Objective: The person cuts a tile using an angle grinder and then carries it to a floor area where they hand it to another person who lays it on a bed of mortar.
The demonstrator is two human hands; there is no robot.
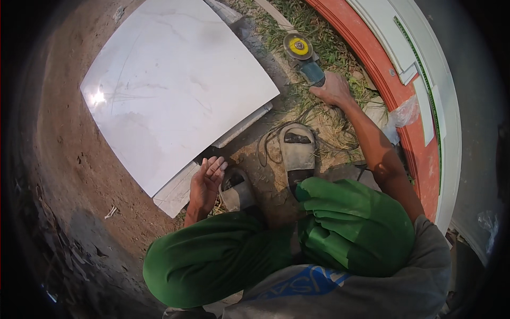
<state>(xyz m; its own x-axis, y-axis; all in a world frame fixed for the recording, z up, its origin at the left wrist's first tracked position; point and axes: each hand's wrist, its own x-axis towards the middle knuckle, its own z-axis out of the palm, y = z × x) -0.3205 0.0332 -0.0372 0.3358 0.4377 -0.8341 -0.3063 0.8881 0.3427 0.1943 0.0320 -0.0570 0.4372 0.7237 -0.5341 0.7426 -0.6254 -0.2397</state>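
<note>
My right hand (333,90) is wrapped around the body of an angle grinder (311,71), out to the right over the grass. The grinder's yellow-centred disc (298,47) points away from me, and whether it spins I cannot tell. Close to the near edge of a large white marble-look tile (180,80), my left hand (211,178) is raised with its fingers loosely curled and apart, holding nothing. The tile lies flat across pale support blocks (178,191), to the left and ahead of me.
A dark cord (264,146) loops on the ground beside my sandalled right foot (297,149). Along the right runs a red ledge (425,159) with white strips (425,109) and crumpled clear plastic (406,112). Bare dirt (64,133) stretches left of the tile.
</note>
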